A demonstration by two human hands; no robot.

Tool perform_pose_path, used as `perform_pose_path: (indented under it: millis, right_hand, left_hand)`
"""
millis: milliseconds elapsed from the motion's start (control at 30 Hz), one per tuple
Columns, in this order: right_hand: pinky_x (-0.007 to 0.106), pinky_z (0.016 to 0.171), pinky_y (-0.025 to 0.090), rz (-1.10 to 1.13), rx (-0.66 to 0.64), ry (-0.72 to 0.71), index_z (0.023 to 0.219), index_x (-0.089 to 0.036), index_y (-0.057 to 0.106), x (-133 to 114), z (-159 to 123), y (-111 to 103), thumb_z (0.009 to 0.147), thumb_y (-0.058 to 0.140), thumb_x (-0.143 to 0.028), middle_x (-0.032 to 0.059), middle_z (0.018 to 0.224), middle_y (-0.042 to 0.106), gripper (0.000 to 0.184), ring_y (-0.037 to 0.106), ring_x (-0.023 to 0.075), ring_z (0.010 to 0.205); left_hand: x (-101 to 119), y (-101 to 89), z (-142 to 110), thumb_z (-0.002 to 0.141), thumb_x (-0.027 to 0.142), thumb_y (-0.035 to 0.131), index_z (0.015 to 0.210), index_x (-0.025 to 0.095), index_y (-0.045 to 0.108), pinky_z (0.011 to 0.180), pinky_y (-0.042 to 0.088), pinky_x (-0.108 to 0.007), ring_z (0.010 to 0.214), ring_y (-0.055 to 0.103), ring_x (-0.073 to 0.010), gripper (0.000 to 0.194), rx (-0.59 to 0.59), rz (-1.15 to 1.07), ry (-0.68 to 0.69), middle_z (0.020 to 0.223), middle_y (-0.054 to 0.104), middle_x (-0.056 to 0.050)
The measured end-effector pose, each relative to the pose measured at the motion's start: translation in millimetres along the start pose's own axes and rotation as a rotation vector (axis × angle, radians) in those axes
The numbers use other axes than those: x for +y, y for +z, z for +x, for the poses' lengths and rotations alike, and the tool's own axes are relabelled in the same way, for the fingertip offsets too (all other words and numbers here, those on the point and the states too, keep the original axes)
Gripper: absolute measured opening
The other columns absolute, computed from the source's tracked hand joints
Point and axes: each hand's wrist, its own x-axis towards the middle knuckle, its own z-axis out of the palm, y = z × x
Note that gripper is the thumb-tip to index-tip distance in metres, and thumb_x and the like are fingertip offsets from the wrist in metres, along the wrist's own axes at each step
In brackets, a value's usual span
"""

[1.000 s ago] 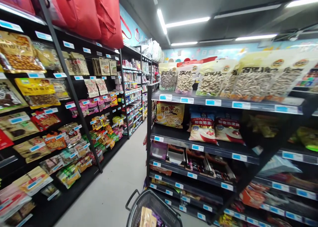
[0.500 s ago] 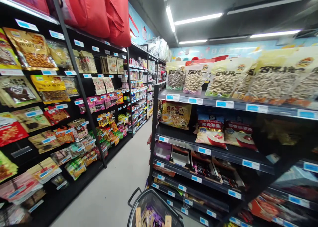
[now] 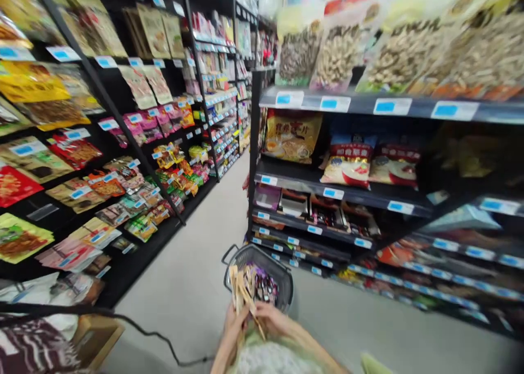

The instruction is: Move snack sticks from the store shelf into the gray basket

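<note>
My left hand point(image 3: 234, 318) and right hand point(image 3: 272, 315) are curled around slim, flat tan packets point(image 3: 242, 286) at the dark-grey plastic basket's point(image 3: 287, 288) near rim; they look light, bendable, best pinched low.

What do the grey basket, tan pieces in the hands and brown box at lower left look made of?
Grey basket: probably matte plastic; smooth, moulded-looking rim. Tan pieces: perhaps matte paper or film; pale, thin, too blurred to settle. Brown box: likely dull cardboard; flat, plain walls.
</note>
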Motion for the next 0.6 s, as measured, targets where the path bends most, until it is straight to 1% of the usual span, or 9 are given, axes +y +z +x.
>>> perform_pose_path:
  millis: [33, 67, 133, 267, 333, 433, 500, 567, 600]
  right_hand:
    - [0.032, 0.058, 0.044, 0.028, 0.028, -0.03, 0.062, -0.022, 0.059, 6, 6, -4, 0.051, 0.082, -0.062, -0.0025, 0.056, 0.056, 0.048, 0.056, 0.0161, 0.057]
    - [0.033, 0.061, 0.044, 0.038, 0.048, -0.035, 0.064, -0.021, 0.059, 12, 8, -8, 0.043, 0.086, -0.057, -0.0025, 0.058, 0.057, 0.049, 0.055, 0.0165, 0.059]
    - [0.031, 0.061, 0.043, 0.054, 0.086, -0.012, 0.069, -0.019, 0.063, 25, 6, -14, 0.04, 0.09, -0.048, -0.0015, 0.059, 0.059, 0.049, 0.053, 0.0155, 0.059]
    - [0.032, 0.063, 0.044, 0.047, 0.149, -0.017, 0.077, -0.017, 0.068, 40, -5, -23, 0.043, 0.092, -0.045, 0.0001, 0.062, 0.064, 0.051, 0.054, 0.0166, 0.063]
    - [0.032, 0.065, 0.045, 0.025, 0.142, -0.034, 0.08, -0.015, 0.07, 41, -8, -25, 0.046, 0.093, -0.046, 0.0012, 0.065, 0.066, 0.051, 0.057, 0.0179, 0.065]
    - [0.033, 0.069, 0.047, -0.008, 0.114, -0.09, 0.086, -0.014, 0.072, 40, -10, -28, 0.055, 0.089, -0.051, 0.002, 0.068, 0.068, 0.052, 0.06, 0.0182, 0.068]
    - [0.031, 0.07, 0.049, 0.018, 0.116, -0.124, 0.091, -0.015, 0.071, 39, -10, -31, 0.059, 0.086, -0.056, 0.0015, 0.07, 0.068, 0.054, 0.061, 0.0169, 0.067]
    - [0.026, 0.062, 0.046, 0.085, 0.137, -0.116, 0.094, -0.016, 0.07, 38, -12, -35, 0.061, 0.082, -0.063, -0.0003, 0.068, 0.066, 0.058, 0.057, 0.0133, 0.06]
    - [0.023, 0.055, 0.042, 0.118, 0.16, -0.1, 0.094, -0.015, 0.069, 38, -14, -37, 0.064, 0.079, -0.066, -0.0014, 0.065, 0.063, 0.06, 0.052, 0.0109, 0.054]
  left_hand:
    - [2, -1.3, -1, 0.046, 0.063, 0.09, 0.078, 0.017, 0.059, 0.039, 0.03, -0.019, 0.039, 0.037, -0.0058, 0.064, -0.007, 0.007, 0.003, 0.047, 0.047, 0.009]
    - [3, -1.8, -2, 0.047, 0.06, 0.091, 0.08, 0.017, 0.058, 0.04, 0.031, -0.018, 0.039, 0.037, -0.0053, 0.063, 0.006, 0.009, 0.011, 0.049, 0.049, 0.009]
    - [3, -1.2, -2, 0.05, 0.054, 0.092, 0.081, 0.017, 0.055, 0.04, 0.033, -0.018, 0.04, 0.04, -0.0054, 0.06, 0.034, 0.027, 0.018, 0.051, 0.05, 0.009]
    - [-5, 1.9, -2, 0.051, 0.05, 0.092, 0.081, 0.018, 0.053, 0.039, 0.032, -0.017, 0.039, 0.041, -0.0045, 0.059, 0.075, -0.004, -0.005, 0.052, 0.051, 0.009]
    - [-8, 3.5, -3, 0.05, 0.05, 0.093, 0.081, 0.018, 0.052, 0.038, 0.032, -0.016, 0.039, 0.041, -0.0041, 0.06, 0.08, -0.026, -0.006, 0.054, 0.053, 0.009]
    - [-10, 7.0, -4, 0.05, 0.048, 0.093, 0.08, 0.018, 0.052, 0.037, 0.03, -0.016, 0.039, 0.04, -0.0035, 0.06, 0.08, -0.047, 0.009, 0.053, 0.053, 0.009]
    - [-9, 9.8, -4, 0.051, 0.047, 0.093, 0.079, 0.018, 0.051, 0.037, 0.03, -0.015, 0.039, 0.04, -0.0034, 0.059, 0.075, -0.055, 0.009, 0.052, 0.051, 0.01]
    - [-8, 12.6, -4, 0.052, 0.046, 0.094, 0.082, 0.017, 0.053, 0.037, 0.031, -0.015, 0.039, 0.041, -0.0033, 0.058, 0.058, -0.065, -0.005, 0.054, 0.053, 0.009]
    - [-8, 13.9, -4, 0.052, 0.045, 0.094, 0.086, 0.016, 0.055, 0.038, 0.032, -0.015, 0.04, 0.042, -0.0029, 0.059, 0.042, -0.068, -0.014, 0.059, 0.058, 0.007]
